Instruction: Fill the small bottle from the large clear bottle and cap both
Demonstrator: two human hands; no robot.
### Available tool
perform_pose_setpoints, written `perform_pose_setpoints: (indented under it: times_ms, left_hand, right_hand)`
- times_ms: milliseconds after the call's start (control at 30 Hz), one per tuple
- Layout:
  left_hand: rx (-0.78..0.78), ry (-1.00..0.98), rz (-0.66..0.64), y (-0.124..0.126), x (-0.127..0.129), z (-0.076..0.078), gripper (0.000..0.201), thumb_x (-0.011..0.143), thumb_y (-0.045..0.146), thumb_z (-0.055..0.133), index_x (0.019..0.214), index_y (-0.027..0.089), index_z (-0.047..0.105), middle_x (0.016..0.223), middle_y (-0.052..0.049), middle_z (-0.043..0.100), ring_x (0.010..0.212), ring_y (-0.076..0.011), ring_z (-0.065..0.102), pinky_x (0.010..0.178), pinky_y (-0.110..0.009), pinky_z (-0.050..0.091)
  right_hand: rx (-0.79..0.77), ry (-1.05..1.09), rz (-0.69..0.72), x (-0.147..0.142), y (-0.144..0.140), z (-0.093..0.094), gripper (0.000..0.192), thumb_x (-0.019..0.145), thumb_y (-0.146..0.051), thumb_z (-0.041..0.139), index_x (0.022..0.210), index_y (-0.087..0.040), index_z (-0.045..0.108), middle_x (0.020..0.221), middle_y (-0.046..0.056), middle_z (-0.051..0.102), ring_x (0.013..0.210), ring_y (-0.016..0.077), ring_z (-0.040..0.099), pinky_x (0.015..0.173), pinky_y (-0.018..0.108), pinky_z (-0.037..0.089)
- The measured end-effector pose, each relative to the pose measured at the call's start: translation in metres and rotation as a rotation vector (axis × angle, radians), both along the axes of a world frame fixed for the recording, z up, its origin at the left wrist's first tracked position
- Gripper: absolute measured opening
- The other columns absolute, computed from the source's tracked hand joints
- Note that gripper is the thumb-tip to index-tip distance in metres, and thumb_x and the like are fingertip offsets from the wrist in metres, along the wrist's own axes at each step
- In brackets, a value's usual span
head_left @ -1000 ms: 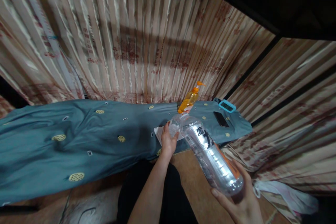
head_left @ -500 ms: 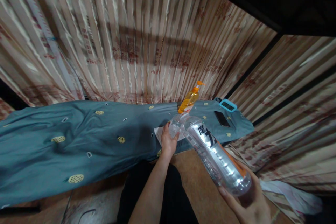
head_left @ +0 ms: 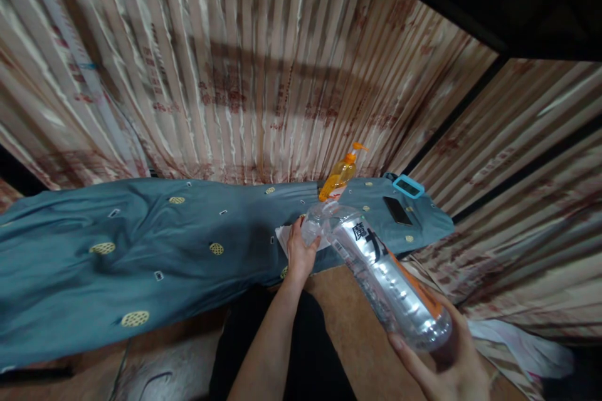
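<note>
A large clear plastic bottle (head_left: pixel 383 282) lies tilted across the right of the scene, its base near and to the right, its neck pointing far and left toward the blue cloth (head_left: pixel 141 244). It looks see-through, with a label bearing dark characters and an orange patch; whether any liquid is inside cannot be told. Just beyond its neck stands an orange pump bottle (head_left: pixel 339 175), holding amber liquid, at the far edge of the cloth against the striped curtain (head_left: pixel 244 62).

The right hand (head_left: pixel 446 366) cups the bottle's base from below, fingers curled around the rounded bottom and touching it. The left hand (head_left: pixel 301 254) is at the neck end, fingers closed narrowly around the mouth of the bottle, thumb on the near side. Under that hand a white paper (head_left: pixel 285 239) lies on the cloth.

Farther right on the cloth rest a dark phone (head_left: pixel 396 211) and a small device with a teal frame (head_left: pixel 408 187), well apart from both hands.
</note>
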State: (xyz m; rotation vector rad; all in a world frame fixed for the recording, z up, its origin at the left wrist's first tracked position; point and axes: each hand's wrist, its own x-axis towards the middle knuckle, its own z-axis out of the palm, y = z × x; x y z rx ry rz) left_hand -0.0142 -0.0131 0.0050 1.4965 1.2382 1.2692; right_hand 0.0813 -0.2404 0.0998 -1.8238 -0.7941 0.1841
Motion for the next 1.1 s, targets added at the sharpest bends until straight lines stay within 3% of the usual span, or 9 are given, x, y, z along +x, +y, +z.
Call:
perform_pose_setpoints:
  times_ms: [333,533,800,1100]
  left_hand:
    - [0.010,-0.013,-0.026,0.001,0.000,-0.005,0.070,0.074,0.017,0.075,0.139,0.024,0.050,0.136,-0.010,0.065,0.130,-0.0275,0.060,0.115,-0.046,0.045]
    - [0.056,0.034,-0.011,0.004,0.002,-0.011,0.066,0.073,0.014,0.075,0.135,0.021,0.053,0.135,-0.012,0.065,0.130,-0.0286,0.060,0.116,-0.048,0.044]
    - [0.093,-0.004,-0.003,0.005,0.006,-0.020,0.068,0.074,0.014,0.072,0.138,0.022,0.050,0.148,-0.013,0.056,0.141,-0.0283,0.052,0.122,-0.046,0.040]
    - [0.030,-0.036,-0.036,0.003,0.007,-0.021,0.072,0.074,0.015,0.072,0.142,0.023,0.048,0.143,-0.012,0.062,0.135,-0.0282,0.058,0.118,-0.046,0.044]
  right_hand:
    - [-0.017,-0.002,-0.005,0.002,-0.001,-0.002,0.099,0.061,-0.065,0.080,0.142,-0.020,0.045,0.137,0.016,0.058,0.119,0.0341,0.060,0.100,0.049,0.052]
    - [-0.013,-0.043,-0.006,0.003,-0.001,-0.003,0.100,0.061,-0.068,0.079,0.141,-0.019,0.046,0.136,0.016,0.059,0.118,0.0323,0.061,0.089,0.038,0.057]
    - [0.009,-0.054,0.029,0.017,-0.002,-0.011,0.097,0.060,-0.062,0.082,0.139,-0.018,0.047,0.137,0.017,0.059,0.122,0.0337,0.059,0.084,0.037,0.058]
    - [0.002,-0.048,0.032,0.022,-0.006,-0.015,0.098,0.057,-0.061,0.085,0.138,-0.019,0.048,0.135,0.016,0.060,0.117,0.0330,0.062,0.083,0.037,0.059]
